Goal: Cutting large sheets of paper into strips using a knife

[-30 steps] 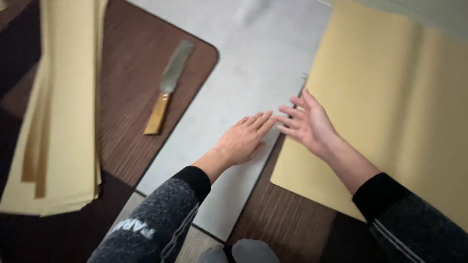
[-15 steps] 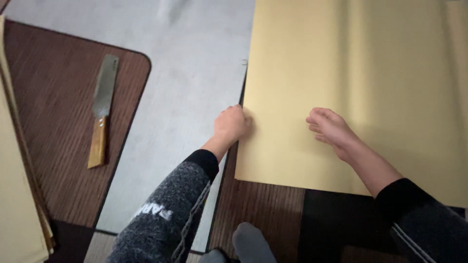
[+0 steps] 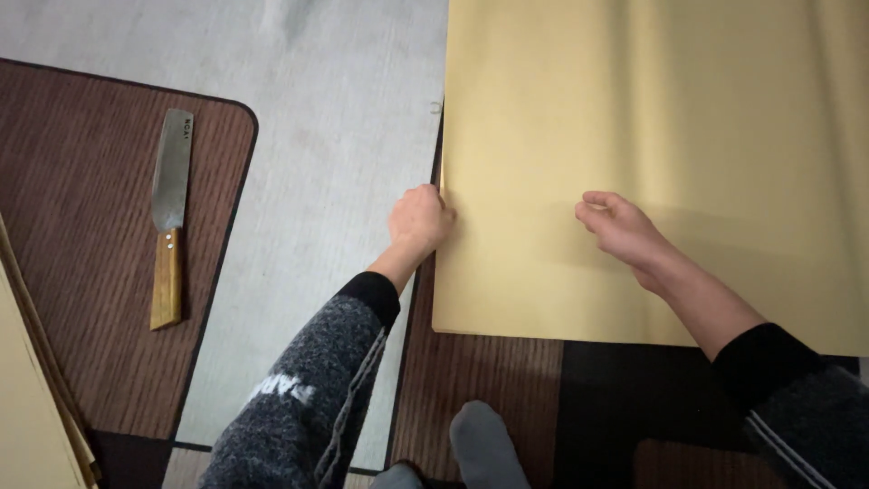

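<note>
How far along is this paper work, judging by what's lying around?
Done: a pile of yellow sheets lies at the far left. In hand: the left hand grips the edge of a large yellow sheet, the right hand pressing on it. Left: the sheet lies flat and uncut; the knife rests untouched on the brown mat.

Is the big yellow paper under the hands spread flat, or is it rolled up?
Spread flat: the yellow paper lies open on the table, with only soft ripples.

Pale grey floor [image 3: 317, 136], dark wood-grain boards [image 3: 81, 226] left and right, dim even light
</note>
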